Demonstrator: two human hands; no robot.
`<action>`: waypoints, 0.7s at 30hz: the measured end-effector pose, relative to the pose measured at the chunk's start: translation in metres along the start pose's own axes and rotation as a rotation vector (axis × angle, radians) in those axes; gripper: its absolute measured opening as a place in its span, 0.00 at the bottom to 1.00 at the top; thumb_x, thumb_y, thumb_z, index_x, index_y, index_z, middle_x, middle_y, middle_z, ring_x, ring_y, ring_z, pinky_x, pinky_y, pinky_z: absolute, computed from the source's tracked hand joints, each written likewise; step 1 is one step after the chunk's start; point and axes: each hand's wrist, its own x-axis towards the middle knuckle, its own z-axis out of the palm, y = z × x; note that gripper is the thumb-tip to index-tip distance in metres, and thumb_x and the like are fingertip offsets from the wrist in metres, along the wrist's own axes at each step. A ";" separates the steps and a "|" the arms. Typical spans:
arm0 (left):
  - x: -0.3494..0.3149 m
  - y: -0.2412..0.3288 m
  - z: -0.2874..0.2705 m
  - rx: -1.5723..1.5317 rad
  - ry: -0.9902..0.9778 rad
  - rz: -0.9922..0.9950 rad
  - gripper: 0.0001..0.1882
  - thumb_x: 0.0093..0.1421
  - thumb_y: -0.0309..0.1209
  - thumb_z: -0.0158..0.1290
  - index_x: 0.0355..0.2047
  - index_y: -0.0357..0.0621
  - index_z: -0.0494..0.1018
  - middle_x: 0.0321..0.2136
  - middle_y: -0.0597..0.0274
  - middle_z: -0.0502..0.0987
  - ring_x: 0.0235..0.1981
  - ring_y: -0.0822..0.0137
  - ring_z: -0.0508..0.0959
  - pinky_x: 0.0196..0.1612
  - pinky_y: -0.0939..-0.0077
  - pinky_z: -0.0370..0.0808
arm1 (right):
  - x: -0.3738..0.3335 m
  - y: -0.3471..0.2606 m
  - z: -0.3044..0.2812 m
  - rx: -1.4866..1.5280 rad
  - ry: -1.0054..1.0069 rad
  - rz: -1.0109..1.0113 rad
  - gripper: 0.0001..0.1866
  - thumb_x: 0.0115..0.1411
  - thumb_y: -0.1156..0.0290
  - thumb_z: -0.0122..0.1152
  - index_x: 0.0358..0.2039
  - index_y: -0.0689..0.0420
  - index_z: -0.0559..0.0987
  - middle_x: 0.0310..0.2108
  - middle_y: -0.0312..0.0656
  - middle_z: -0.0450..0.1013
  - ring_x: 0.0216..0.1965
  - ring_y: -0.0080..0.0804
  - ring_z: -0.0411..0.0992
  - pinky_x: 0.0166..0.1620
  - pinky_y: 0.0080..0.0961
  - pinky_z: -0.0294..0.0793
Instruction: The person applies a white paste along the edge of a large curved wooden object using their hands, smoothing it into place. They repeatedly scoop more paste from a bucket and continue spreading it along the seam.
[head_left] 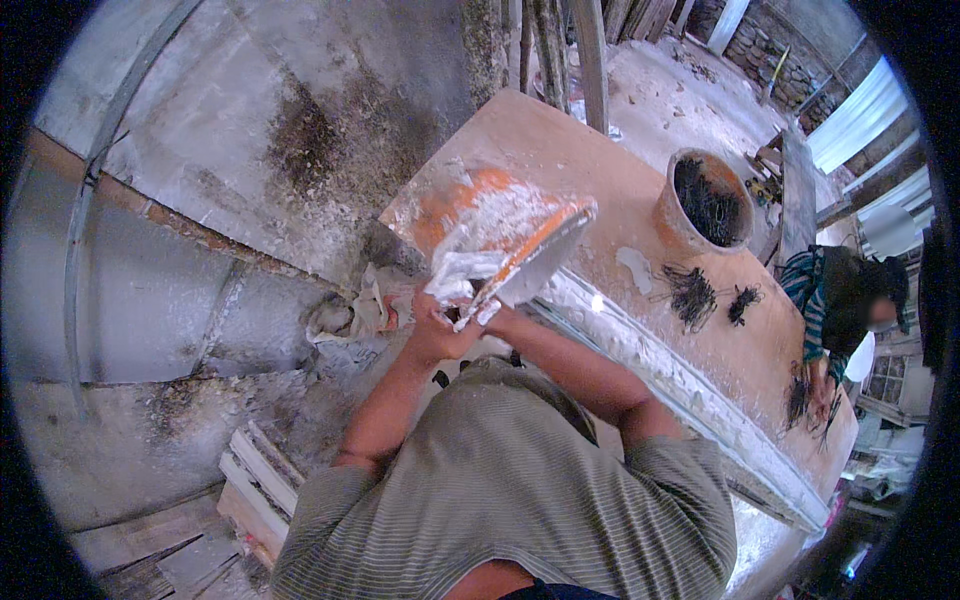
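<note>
An orange plastic bucket [535,238], smeared with white plaster, is tipped on its side above the near left corner of the table, its mouth facing right. My left hand [443,325] is closed on the bucket's near side, its fingers coated in thick white plaster. At the lower end of the rim, close beside it, my right hand [488,318] is closed on the edge; most of its fingers are hidden. A pale coating covers what shows of the bucket's inside.
A long plaster-crusted rail [660,370] runs along the near edge of the wooden table [590,160]. On the table stand a tub of dark wire-like pieces [712,205] and a loose dark bundle [690,298]. Another person [845,300] handles similar pieces at the right end.
</note>
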 end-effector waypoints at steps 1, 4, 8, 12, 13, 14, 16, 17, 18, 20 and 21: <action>-0.002 -0.002 0.000 -0.018 -0.027 -0.042 0.16 0.47 0.26 0.65 0.36 0.39 0.75 0.39 0.55 0.78 0.38 0.60 0.79 0.45 0.68 0.73 | -0.002 0.001 0.006 0.296 0.061 0.107 0.23 0.62 0.54 0.50 0.50 0.56 0.73 0.51 0.48 0.70 0.52 0.47 0.69 0.58 0.47 0.66; -0.010 -0.002 0.011 -0.047 0.002 -0.086 0.16 0.48 0.24 0.63 0.38 0.38 0.74 0.39 0.54 0.77 0.41 0.61 0.78 0.47 0.68 0.72 | 0.003 0.027 -0.002 1.160 0.085 0.240 0.24 0.62 0.53 0.48 0.48 0.59 0.73 0.46 0.48 0.71 0.49 0.47 0.70 0.55 0.47 0.68; -0.032 -0.029 0.023 -0.109 0.198 -0.355 0.21 0.48 0.28 0.66 0.40 0.38 0.69 0.39 0.56 0.73 0.41 0.63 0.74 0.44 0.66 0.71 | 0.024 -0.008 -0.004 1.615 0.442 0.452 0.22 0.62 0.52 0.47 0.44 0.58 0.73 0.41 0.47 0.73 0.42 0.46 0.72 0.47 0.46 0.73; -0.028 -0.066 0.021 -0.581 0.518 -0.594 0.17 0.51 0.25 0.60 0.41 0.40 0.69 0.43 0.53 0.74 0.45 0.59 0.74 0.50 0.63 0.72 | 0.008 0.034 -0.025 1.738 0.367 -0.022 0.17 0.64 0.58 0.47 0.44 0.56 0.74 0.38 0.45 0.74 0.40 0.40 0.73 0.42 0.38 0.76; -0.026 -0.074 0.015 -0.803 0.669 -0.638 0.16 0.52 0.24 0.59 0.41 0.40 0.70 0.44 0.52 0.74 0.46 0.59 0.74 0.51 0.63 0.72 | -0.005 0.047 -0.036 1.828 0.217 -0.216 0.16 0.64 0.59 0.47 0.44 0.56 0.74 0.37 0.44 0.74 0.40 0.38 0.74 0.42 0.35 0.75; -0.037 -0.089 0.000 -0.655 0.775 -0.685 0.18 0.52 0.21 0.54 0.45 0.39 0.70 0.45 0.52 0.74 0.49 0.56 0.74 0.54 0.61 0.71 | -0.008 0.016 -0.042 1.460 0.647 0.219 0.13 0.64 0.61 0.48 0.41 0.54 0.75 0.34 0.40 0.74 0.38 0.35 0.74 0.38 0.32 0.75; -0.035 -0.077 -0.022 -0.796 0.802 -0.730 0.20 0.52 0.21 0.54 0.47 0.39 0.69 0.46 0.52 0.74 0.49 0.55 0.74 0.54 0.59 0.72 | -0.037 -0.009 -0.068 0.864 1.041 0.549 0.10 0.63 0.63 0.51 0.39 0.53 0.75 0.31 0.35 0.73 0.34 0.30 0.73 0.33 0.27 0.73; -0.032 -0.072 -0.031 -0.864 0.812 -0.745 0.21 0.52 0.21 0.54 0.48 0.40 0.69 0.46 0.52 0.74 0.49 0.54 0.74 0.54 0.58 0.72 | -0.056 0.015 -0.079 0.757 1.047 0.491 0.09 0.63 0.63 0.53 0.39 0.53 0.75 0.30 0.34 0.72 0.32 0.28 0.73 0.30 0.24 0.73; -0.035 -0.075 -0.037 -0.845 0.811 -0.720 0.21 0.52 0.21 0.53 0.49 0.39 0.69 0.47 0.52 0.74 0.50 0.53 0.74 0.55 0.56 0.72 | -0.077 0.042 -0.091 0.759 1.100 0.470 0.09 0.63 0.65 0.53 0.41 0.54 0.74 0.31 0.34 0.72 0.30 0.27 0.73 0.28 0.23 0.72; -0.042 -0.082 -0.050 -0.798 0.807 -0.671 0.21 0.53 0.21 0.53 0.49 0.39 0.69 0.49 0.50 0.73 0.51 0.51 0.73 0.55 0.54 0.71 | -0.107 0.092 -0.102 0.710 1.209 0.454 0.10 0.62 0.68 0.53 0.43 0.56 0.73 0.33 0.36 0.71 0.28 0.25 0.72 0.26 0.22 0.71; -0.043 -0.084 -0.055 -0.780 0.821 -0.665 0.21 0.52 0.20 0.53 0.48 0.36 0.69 0.47 0.50 0.74 0.49 0.53 0.74 0.54 0.55 0.72 | -0.116 0.109 -0.102 0.653 1.265 0.460 0.10 0.62 0.70 0.53 0.44 0.56 0.72 0.33 0.37 0.71 0.27 0.24 0.72 0.26 0.21 0.70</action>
